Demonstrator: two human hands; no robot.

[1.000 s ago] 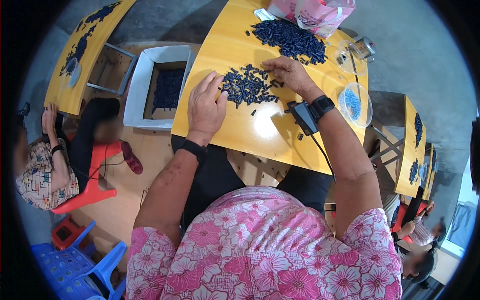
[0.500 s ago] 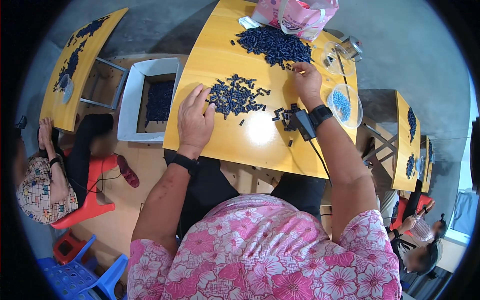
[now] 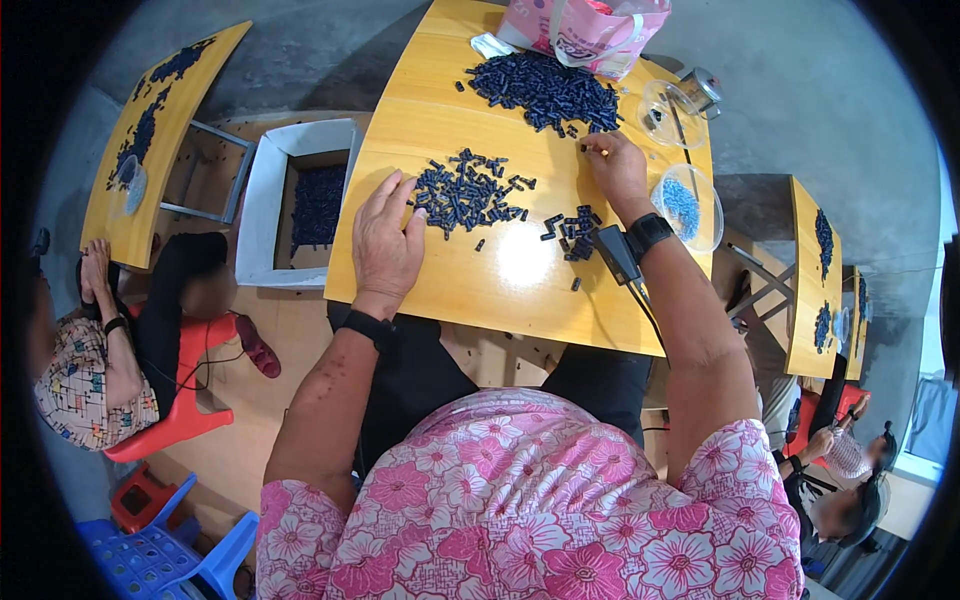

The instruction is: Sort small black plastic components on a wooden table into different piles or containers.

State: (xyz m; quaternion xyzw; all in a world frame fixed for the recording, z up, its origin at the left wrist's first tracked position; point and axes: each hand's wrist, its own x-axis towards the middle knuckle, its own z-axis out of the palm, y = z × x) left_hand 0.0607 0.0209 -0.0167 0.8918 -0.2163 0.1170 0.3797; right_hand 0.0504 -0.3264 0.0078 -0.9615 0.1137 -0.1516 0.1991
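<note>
Head view. Your left hand (image 3: 385,240): thumb and fingers apart, near the yellow table's (image 3: 425,95) left edge, beside a black-piece pile (image 3: 465,195). Your right hand (image 3: 620,172): toward the right edge, fingertips at one dark piece (image 3: 584,148); whether clamped, I cannot tell.

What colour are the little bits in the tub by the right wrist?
Light blue bits, clearest in the head view.

Around the tabletop (image 3: 430,275)
A box (image 3: 264,205) lies left of the left grip (image 3: 384,248), the middle heap (image 3: 463,195) just right. Beyond the right grip (image 3: 620,175) and leftward, the far heap (image 3: 545,92), then a bag (image 3: 590,40); bodyward, a cluster (image 3: 575,235); rightward, a tub (image 3: 709,230).
</note>
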